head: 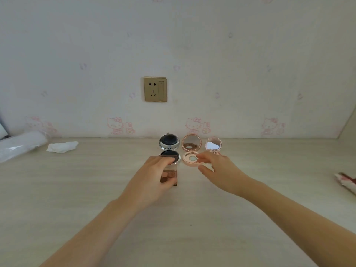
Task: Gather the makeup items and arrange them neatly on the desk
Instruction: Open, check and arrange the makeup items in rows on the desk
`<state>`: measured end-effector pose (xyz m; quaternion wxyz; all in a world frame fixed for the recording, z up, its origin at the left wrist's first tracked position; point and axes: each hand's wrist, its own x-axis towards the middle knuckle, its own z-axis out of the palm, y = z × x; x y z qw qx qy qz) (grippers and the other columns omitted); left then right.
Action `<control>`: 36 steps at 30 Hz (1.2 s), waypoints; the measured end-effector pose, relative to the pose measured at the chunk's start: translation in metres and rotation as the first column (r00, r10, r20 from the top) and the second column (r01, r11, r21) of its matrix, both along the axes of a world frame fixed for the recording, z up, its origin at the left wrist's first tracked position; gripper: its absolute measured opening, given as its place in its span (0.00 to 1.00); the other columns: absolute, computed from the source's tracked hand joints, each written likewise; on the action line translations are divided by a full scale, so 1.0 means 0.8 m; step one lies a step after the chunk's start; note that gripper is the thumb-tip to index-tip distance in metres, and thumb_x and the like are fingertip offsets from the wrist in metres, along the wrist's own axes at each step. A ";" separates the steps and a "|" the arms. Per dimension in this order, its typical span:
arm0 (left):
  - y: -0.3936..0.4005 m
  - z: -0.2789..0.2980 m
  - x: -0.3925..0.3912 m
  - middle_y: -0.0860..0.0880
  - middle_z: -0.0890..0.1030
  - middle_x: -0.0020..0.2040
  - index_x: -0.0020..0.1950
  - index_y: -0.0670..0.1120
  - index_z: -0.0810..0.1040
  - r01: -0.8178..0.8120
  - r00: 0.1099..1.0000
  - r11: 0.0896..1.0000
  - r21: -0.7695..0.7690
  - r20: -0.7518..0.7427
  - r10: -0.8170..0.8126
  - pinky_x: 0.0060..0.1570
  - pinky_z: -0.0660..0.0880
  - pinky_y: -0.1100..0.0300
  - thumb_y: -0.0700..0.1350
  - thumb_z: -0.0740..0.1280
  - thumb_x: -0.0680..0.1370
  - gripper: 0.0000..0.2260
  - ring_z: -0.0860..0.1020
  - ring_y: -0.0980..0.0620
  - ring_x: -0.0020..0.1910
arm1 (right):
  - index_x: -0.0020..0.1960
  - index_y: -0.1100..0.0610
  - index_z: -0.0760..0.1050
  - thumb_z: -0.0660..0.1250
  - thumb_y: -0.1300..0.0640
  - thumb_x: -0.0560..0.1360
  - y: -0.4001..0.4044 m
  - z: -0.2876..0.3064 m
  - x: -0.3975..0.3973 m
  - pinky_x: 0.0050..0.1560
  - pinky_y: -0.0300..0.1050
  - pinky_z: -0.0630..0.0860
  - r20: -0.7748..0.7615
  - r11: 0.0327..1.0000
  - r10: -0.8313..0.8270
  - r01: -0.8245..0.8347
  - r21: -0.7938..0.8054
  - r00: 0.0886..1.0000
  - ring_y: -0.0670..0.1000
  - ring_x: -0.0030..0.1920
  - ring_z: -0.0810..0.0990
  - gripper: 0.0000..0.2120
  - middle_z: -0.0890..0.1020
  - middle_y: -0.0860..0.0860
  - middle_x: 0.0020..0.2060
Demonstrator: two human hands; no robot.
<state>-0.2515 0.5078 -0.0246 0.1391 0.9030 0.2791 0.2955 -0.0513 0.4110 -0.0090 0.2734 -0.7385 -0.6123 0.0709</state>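
Three round compacts stand open in a row near the wall: a silver and black one, a rose-gold one and a smaller pink one with its mirror up. My left hand grips a brown rectangular eyeshadow palette with its mirrored lid raised, just in front of the silver compact. My right hand reaches over the base of the rose-gold compact, fingertips touching its right rim; the base of the pink compact is hidden behind this hand.
A light wooden desk runs to the wall, which carries a gold socket. A crumpled tissue and a clear plastic-wrapped roll lie at the back left. A red and white object sits at the right edge.
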 end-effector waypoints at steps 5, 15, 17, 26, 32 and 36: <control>-0.040 0.007 0.035 0.61 0.73 0.49 0.65 0.51 0.73 0.117 0.991 0.992 0.040 -0.068 -0.114 0.51 0.68 0.63 0.50 0.67 0.77 0.17 0.70 0.56 0.56 | 0.69 0.52 0.69 0.60 0.52 0.79 -0.051 0.004 0.027 0.64 0.43 0.69 0.161 0.998 -0.041 0.047 -0.033 0.986 0.48 0.65 0.72 0.18 0.75 0.46 0.66; -0.096 -0.016 0.169 0.52 0.78 0.61 0.66 0.49 0.74 0.259 0.958 0.956 0.136 -0.158 -0.238 0.61 0.68 0.59 0.49 0.64 0.78 0.17 0.68 0.54 0.66 | 0.73 0.50 0.62 0.55 0.49 0.81 -0.171 -0.009 0.103 0.64 0.47 0.70 0.329 0.963 -0.212 0.255 -0.091 0.920 0.50 0.68 0.69 0.21 0.70 0.48 0.69; -0.113 -0.021 0.196 0.52 0.78 0.60 0.66 0.49 0.74 0.291 0.951 0.947 0.134 -0.151 -0.271 0.61 0.68 0.58 0.49 0.63 0.78 0.17 0.68 0.54 0.65 | 0.73 0.49 0.61 0.55 0.49 0.81 -0.197 -0.012 0.121 0.64 0.45 0.70 0.352 0.951 -0.246 0.295 -0.092 0.903 0.50 0.68 0.69 0.21 0.69 0.49 0.69; -0.182 -0.037 0.306 0.50 0.80 0.58 0.64 0.47 0.76 0.463 0.881 0.879 0.113 -0.173 -0.441 0.61 0.69 0.56 0.46 0.62 0.77 0.15 0.71 0.50 0.63 | 0.71 0.50 0.65 0.57 0.50 0.80 -0.293 -0.018 0.199 0.64 0.44 0.69 0.397 0.902 -0.377 0.429 -0.046 0.837 0.48 0.69 0.67 0.20 0.72 0.48 0.68; -0.213 -0.030 0.366 0.48 0.79 0.59 0.64 0.46 0.75 0.525 0.841 0.841 0.133 -0.232 -0.488 0.60 0.70 0.56 0.45 0.61 0.78 0.15 0.71 0.48 0.62 | 0.69 0.52 0.69 0.59 0.53 0.80 -0.329 -0.014 0.245 0.59 0.47 0.72 0.364 0.865 -0.459 0.501 -0.025 0.810 0.53 0.65 0.71 0.18 0.74 0.51 0.65; -0.225 -0.022 0.398 0.48 0.78 0.61 0.66 0.46 0.73 0.548 0.816 0.825 0.140 -0.307 -0.490 0.61 0.70 0.54 0.46 0.60 0.79 0.17 0.70 0.48 0.64 | 0.64 0.51 0.72 0.58 0.48 0.80 -0.346 -0.011 0.273 0.57 0.47 0.74 0.349 0.849 -0.492 0.528 -0.010 0.798 0.51 0.59 0.75 0.15 0.77 0.48 0.59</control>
